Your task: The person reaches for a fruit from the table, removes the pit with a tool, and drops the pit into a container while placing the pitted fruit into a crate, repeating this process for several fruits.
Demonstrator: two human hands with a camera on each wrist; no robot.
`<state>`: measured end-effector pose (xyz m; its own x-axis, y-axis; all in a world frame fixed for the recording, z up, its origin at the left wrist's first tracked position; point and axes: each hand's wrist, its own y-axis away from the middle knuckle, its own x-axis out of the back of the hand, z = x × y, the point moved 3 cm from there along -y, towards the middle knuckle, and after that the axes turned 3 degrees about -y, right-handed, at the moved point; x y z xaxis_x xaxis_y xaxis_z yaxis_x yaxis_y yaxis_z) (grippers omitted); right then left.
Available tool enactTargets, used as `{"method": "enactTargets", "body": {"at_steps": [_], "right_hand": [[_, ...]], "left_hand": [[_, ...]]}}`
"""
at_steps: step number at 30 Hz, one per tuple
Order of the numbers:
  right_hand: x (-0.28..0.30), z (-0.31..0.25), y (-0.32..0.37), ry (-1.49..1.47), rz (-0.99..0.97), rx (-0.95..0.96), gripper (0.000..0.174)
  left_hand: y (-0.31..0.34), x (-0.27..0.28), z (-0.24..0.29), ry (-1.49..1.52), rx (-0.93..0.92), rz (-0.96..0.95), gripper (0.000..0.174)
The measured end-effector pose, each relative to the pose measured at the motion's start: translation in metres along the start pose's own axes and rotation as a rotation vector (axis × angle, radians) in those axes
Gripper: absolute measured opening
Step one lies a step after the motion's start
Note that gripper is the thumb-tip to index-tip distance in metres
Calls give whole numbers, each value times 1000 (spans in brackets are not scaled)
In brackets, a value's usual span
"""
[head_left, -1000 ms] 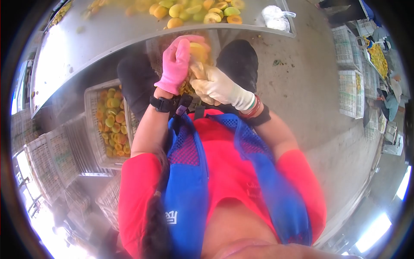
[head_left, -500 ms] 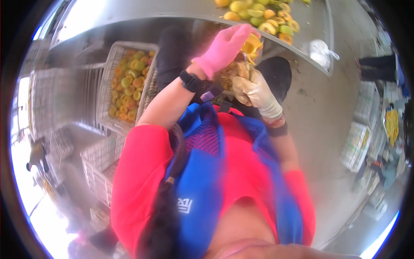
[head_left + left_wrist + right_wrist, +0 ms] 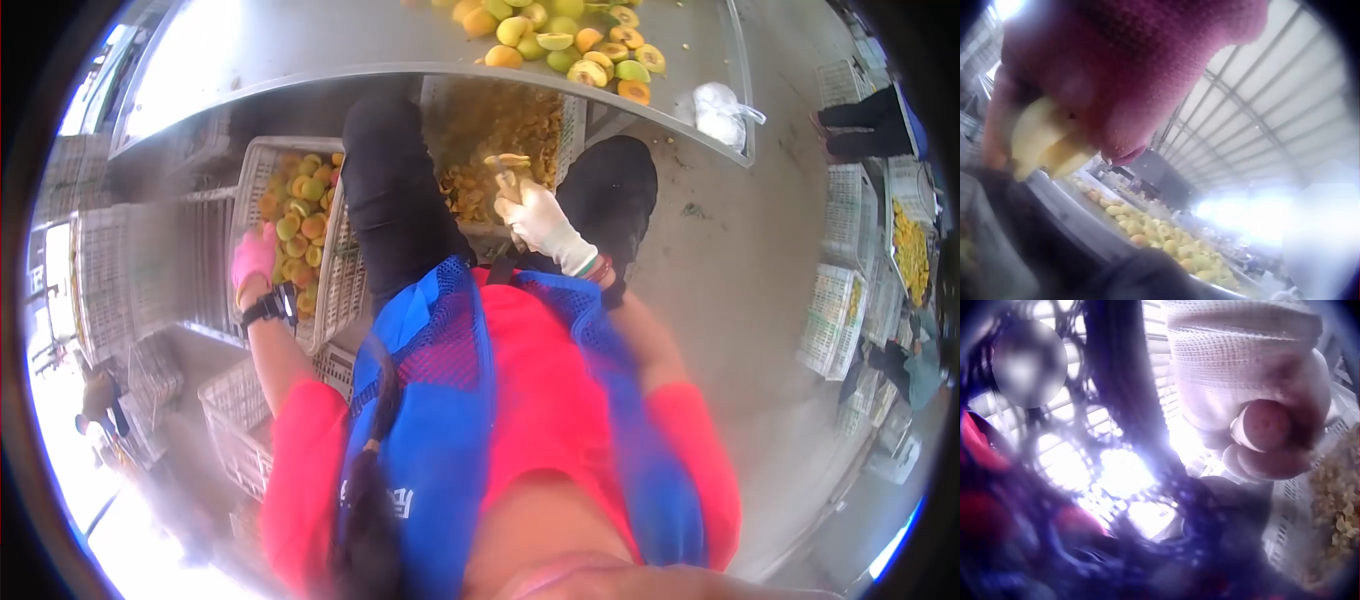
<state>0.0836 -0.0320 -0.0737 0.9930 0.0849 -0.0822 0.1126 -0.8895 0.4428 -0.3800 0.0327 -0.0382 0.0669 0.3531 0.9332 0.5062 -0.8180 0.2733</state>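
Observation:
My left hand [image 3: 253, 255] in a pink glove hangs at the outer edge of a white crate [image 3: 345, 275] of peach halves [image 3: 305, 215]. In the left wrist view its fingers and thumb hold pale yellow peach pieces [image 3: 1044, 137]. My right hand [image 3: 542, 222], in a white glove, grips a wooden-handled tool [image 3: 510, 190] between the knees. The handle's round end [image 3: 1266, 425] pokes out of the curled fingers in the right wrist view. A yellow slice [image 3: 507, 160] overlaps the tool's tip in the head view. Below lies a crate of yellow-brown peach scraps [image 3: 465, 190].
A metal table [image 3: 300, 50] runs across the front, with peaches and halves [image 3: 560, 40] heaped on it. A white plastic bag [image 3: 718, 112] lies at its right corner. More crates [image 3: 100, 280] stand at the left, and others [image 3: 835, 310] at the far right.
My left hand has moved away from the right hand, left and down to the peach crate. The yellow peach piece between both hands has left that spot. The right hand still grips the tool.

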Motion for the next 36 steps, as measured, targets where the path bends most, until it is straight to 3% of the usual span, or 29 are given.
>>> {"method": "enactTargets", "body": {"at_steps": [1,2,4,6,7,8,9,10,12,13,14,16,18,20,21,26,28,29,30,32,33,35,36], "right_hand": [[0,8,-6,146,80,168,15],[-1,9,-9,145,96,166,15],[0,-6,-4,306,314,709,15],[6,-10,-6,250,305,635,16],[10,-1,-17,200,176,316,16],[11,9,-22,142,48,-4,17],[12,7,-20,311,34,-108,32],[11,7,-19,312,44,-105,32],[7,12,-12,156,74,-55,33],[7,9,-10,191,113,56,29],[8,12,-10,193,125,52,29],[12,4,-6,431,325,478,26],[12,-4,-3,363,396,531,23],[18,4,-11,440,419,543,22],[22,14,-18,239,127,159,21],[18,19,-10,113,114,-2,21],[19,6,-7,228,181,327,24],[20,2,-5,313,301,512,29],[19,3,-8,311,299,514,29],[18,4,-9,369,327,572,29],[19,5,-14,368,322,579,29],[15,29,-25,-93,17,-127,16],[12,18,-22,-91,14,-122,16]], "left_hand": [[3,3,4,89,17,56,67],[5,7,11,181,36,109,66],[18,41,59,461,-159,224,58],[14,63,120,623,-420,341,51],[16,75,154,693,-584,375,49],[38,94,192,912,-570,162,44],[44,103,228,794,-660,112,46],[43,110,262,674,-746,64,50],[41,106,325,405,-865,337,56],[40,105,353,355,-865,214,59],[39,104,378,303,-867,93,62],[37,97,422,193,-854,2,62],[35,88,446,83,-839,-83,63],[33,83,456,141,-744,-130,62],[32,85,458,126,-752,-157,60],[24,89,438,212,-840,-213,59],[17,90,421,666,-938,-246,61],[18,92,410,874,-1024,-407,58],[16,91,400,872,-1022,-404,58],[23,93,378,1361,-1146,-744,44],[28,94,368,1363,-1145,-734,44],[46,97,350,1575,-1140,-1127,52],[53,99,340,1575,-1142,-1120,52]]}}
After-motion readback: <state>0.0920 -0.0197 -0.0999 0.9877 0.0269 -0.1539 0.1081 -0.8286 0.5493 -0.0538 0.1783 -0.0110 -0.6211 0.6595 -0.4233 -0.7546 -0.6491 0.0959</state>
